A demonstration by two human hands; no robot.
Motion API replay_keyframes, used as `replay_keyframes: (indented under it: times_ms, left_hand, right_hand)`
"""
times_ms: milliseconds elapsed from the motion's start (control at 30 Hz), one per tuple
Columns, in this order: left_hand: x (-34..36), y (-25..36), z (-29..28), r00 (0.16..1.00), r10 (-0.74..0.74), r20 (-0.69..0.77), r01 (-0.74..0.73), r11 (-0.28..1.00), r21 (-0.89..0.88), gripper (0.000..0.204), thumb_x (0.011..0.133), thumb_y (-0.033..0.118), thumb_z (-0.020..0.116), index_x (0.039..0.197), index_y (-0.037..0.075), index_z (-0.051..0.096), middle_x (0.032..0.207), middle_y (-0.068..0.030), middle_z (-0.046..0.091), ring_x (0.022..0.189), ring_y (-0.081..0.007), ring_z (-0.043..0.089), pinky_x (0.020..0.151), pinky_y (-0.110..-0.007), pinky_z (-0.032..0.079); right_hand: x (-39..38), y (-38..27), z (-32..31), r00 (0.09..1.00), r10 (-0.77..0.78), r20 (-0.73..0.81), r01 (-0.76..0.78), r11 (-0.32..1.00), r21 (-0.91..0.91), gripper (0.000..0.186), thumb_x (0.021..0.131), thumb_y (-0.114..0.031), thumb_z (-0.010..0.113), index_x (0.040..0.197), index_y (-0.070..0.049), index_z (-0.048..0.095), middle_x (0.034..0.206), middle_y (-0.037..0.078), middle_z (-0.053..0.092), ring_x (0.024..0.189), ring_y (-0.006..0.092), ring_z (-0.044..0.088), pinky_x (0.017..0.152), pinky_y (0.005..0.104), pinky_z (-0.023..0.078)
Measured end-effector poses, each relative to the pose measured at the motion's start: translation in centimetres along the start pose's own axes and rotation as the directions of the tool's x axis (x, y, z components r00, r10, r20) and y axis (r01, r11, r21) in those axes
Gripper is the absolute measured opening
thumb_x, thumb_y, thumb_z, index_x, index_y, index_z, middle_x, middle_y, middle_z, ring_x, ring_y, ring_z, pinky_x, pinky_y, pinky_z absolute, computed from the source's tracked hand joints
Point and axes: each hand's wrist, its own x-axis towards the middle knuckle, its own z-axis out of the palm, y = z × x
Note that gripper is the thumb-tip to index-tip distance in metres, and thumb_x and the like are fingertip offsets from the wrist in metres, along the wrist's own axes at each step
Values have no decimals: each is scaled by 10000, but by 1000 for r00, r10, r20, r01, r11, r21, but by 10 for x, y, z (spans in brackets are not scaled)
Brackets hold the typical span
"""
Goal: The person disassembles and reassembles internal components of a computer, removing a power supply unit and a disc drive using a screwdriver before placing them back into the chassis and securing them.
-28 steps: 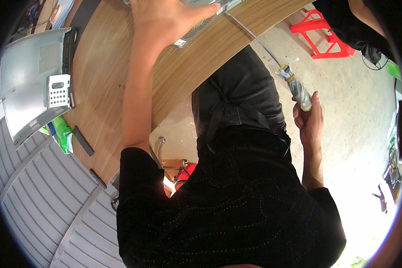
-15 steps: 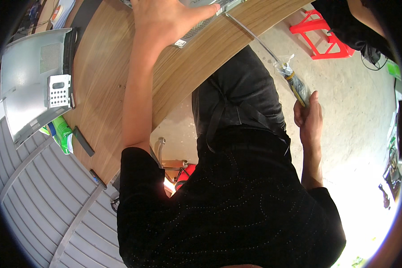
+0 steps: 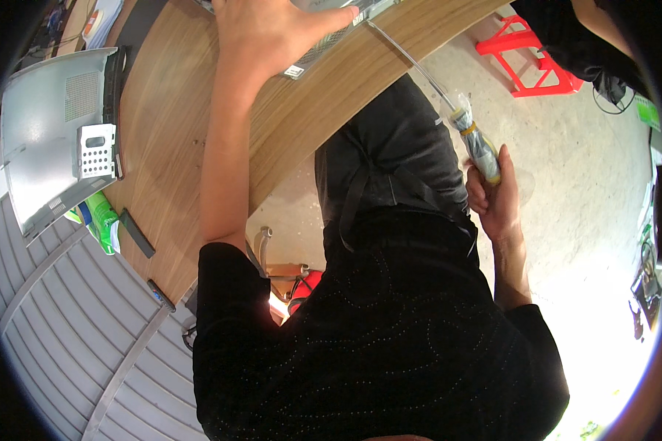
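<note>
My left hand (image 3: 261,40) lies spread over a grey metal case (image 3: 324,45) with a perforated side at the desk's near edge. Its thumb stretches out along the case's edge; the other fingertips are cut off by the top of the view. In my right hand (image 3: 496,195) is the butt of a long screwdriver (image 3: 479,147), its handle wrapped in clear plastic with yellow parts. The fingers are closed round the handle end. Slanting up and left over the desk edge, the shaft meets the case beside my left thumb, where its tip is hard to make out.
A silver sheet-metal cover (image 3: 44,140) stands at the left of the wooden desk (image 3: 169,140), near a green packet (image 3: 103,220) and a dark bar (image 3: 136,233). A red plastic stool (image 3: 533,62) is on the floor at upper right, beside another person's arm (image 3: 603,26).
My right hand has shifted slightly left, and the screwdriver's handle has swung left and turned in the grip. My left hand stays almost in place on the case.
</note>
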Motion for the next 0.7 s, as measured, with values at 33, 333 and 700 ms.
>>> replay_keyframes:
  times_ms: [33, 333, 700]
  left_hand:
    - [1, 0, -1, 1000, -15, 27, 15, 1000, -12, 728, 674, 422, 806, 1283, 66, 627, 1259, -273, 510, 1190, -423, 475, 1023, -468, 369]
    - [2, 2, -4, 999, -6, 31, 7, 1000, -29, 720, 672, 417, 812, 1275, 68, 632, 1211, -250, 531, 1158, -402, 496, 1002, -454, 384]
    - [-1, -7, 6, 996, 71, -54, -70, 997, 19, 717, 655, 426, 822, 1262, 90, 642, 1202, -247, 531, 1151, -404, 496, 981, -452, 390]
  right_hand:
    - [1, -1, 6, 995, -67, -77, 61, 995, -84, 557, 1001, -568, 362, 938, -65, 594, 613, -25, 419, 490, 53, 342, 432, 217, 250]
    - [-1, 1, 16, 795, -605, -54, 399, 588, -703, 436, 977, -430, 508, 1060, -17, 618, 669, 86, 616, 465, 99, 467, 433, 235, 365]
    - [-6, 1, 18, 799, -601, -10, 513, 691, -509, 359, 867, -227, 689, 1123, -24, 539, 755, 17, 531, 580, 128, 484, 585, 247, 440]
